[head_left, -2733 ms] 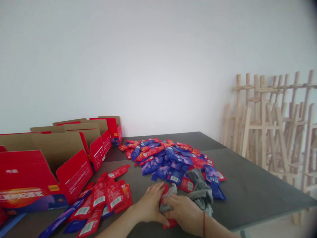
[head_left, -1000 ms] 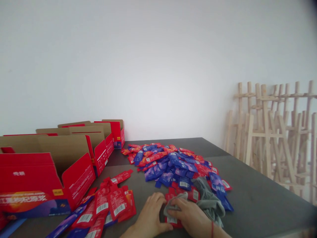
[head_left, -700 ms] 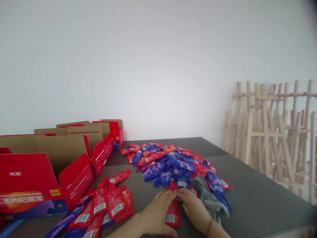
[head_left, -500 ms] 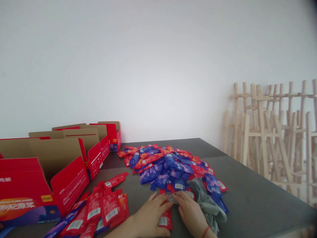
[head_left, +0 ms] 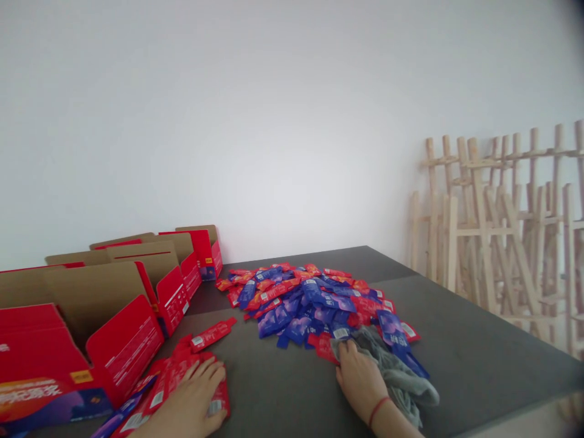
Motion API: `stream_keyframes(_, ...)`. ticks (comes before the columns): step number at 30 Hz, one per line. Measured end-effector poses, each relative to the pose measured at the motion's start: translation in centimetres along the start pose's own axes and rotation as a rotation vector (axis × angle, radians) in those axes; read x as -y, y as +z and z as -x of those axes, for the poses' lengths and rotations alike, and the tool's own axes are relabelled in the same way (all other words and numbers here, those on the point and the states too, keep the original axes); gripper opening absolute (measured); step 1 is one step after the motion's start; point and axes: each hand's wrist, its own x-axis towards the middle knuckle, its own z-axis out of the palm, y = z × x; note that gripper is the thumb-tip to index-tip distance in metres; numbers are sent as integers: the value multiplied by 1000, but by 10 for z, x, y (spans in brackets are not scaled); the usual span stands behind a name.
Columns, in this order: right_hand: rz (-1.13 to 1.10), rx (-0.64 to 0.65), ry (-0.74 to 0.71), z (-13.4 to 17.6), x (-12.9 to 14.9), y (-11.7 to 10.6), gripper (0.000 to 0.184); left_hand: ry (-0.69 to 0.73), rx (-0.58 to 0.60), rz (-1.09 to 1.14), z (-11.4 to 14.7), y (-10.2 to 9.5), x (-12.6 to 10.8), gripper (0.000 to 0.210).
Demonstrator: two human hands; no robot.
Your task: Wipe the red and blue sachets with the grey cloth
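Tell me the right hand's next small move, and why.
The right hand could perhaps draw out the flat, glossy red sachet nearest to it: that one lies at the near edge of the red-and-blue plastic sachet heap, by the crumpled grey fabric cloth this hand touches.

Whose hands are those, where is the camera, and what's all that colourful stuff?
There's no machine here, just a person's two bare hands. Every picture comes from one camera worn on that person's head, looking forward and down, so you see what they face.

On the dark table is a big pile of red and blue packets. Open cardboard boxes stand in a row on the left. Wooden frames stand beyond the table on the right.

The left hand rests on a smaller bunch of packets. The right hand has its fingers on a grey cloth. I can't tell how firmly either hand grips.
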Motion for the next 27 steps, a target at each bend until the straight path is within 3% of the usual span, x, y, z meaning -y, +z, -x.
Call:
stream_keyframes(3, -8, 29, -52, 3, 13, -1, 37, 26, -43, -23, -14, -1, -20, 41)
stream_keyframes(6, -34, 47, -135, 11, 29, 1, 37, 146, -166, 45, -37, 7, -60, 28)
stream_keyframes(10, -177, 32, -234, 16, 27, 2, 39, 313, -167, 203, -75, 31, -116, 53)
stream_keyframes(16, -552, -185, -118, -1, -30, -3, 40, 359, -114, 314, -115, 67, -178, 82)
stream_keyframes(19, -697, -295, -85, -8, -54, -7, 39, 446, -87, 369, -110, 74, -186, 95)
stream_keyframes(21, -731, -314, -99, -10, -61, -8, 38, 546, -55, 376, -100, 72, -179, 90)
stream_keyframes(24, -718, -271, -156, -8, -60, -5, 37, 625, -45, 374, -84, 59, -158, 66)
stream_keyframes(27, -653, -169, -227, -3, -47, 5, 35, 506, -107, 381, -77, 43, -145, 27)
